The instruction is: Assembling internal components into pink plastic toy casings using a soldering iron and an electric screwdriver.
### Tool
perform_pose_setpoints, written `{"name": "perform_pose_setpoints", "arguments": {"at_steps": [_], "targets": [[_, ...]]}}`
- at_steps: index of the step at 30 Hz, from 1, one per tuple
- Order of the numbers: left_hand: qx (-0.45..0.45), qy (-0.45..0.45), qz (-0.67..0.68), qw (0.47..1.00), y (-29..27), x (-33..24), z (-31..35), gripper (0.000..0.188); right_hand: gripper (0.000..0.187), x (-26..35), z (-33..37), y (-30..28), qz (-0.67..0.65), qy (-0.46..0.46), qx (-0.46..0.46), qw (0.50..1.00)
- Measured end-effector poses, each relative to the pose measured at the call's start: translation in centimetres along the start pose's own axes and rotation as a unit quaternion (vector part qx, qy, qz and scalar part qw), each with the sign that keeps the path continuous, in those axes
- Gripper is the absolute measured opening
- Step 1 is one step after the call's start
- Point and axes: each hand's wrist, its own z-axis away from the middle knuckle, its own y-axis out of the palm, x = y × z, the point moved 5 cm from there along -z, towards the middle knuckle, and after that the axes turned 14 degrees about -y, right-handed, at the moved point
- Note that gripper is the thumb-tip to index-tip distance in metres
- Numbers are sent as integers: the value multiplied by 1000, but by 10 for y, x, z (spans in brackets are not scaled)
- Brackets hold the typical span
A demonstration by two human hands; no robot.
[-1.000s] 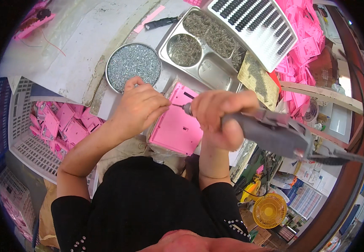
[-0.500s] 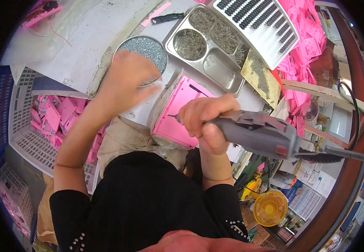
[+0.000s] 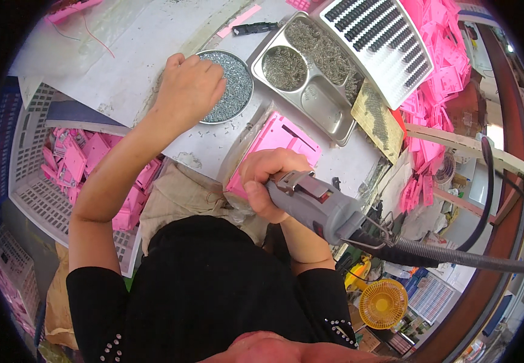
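While the left fingers (image 3: 216,77) curl over one round dish (image 3: 253,86) of screws (image 3: 235,85), the right fingers (image 3: 281,158) grip one grey power screwdriver (image 3: 316,207).
The left fingers bunch at the dish's left side; whether they pinch a screw I cannot tell. To their right, the small silvery screws lie heaped, too many to count. Farther right, one flat, bright pink panel (image 3: 274,138) with a long dark slit lies partly hidden by the right fingers.
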Motion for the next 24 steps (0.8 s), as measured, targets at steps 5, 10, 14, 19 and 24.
{"name": "perform_pose_setpoints", "arguments": {"at_steps": [5,10,14,19,24], "targets": [[36,-30,20,999,-2,8,-1,19,21,3,2,-5,-24,-15,-66,997],[107,33,212,971,-34,-46,49,21,22,50,-3,-28,-185,-56,-164,967],[193,59,345,917,-50,-76,81,24,25,59,0,-23,-206,-63,-152,965],[191,43,365,910,-50,-78,87,25,25,58,4,-14,-196,-42,-142,969],[189,71,362,910,-55,-82,85,26,26,59,6,-9,-193,-21,-138,971]]}}
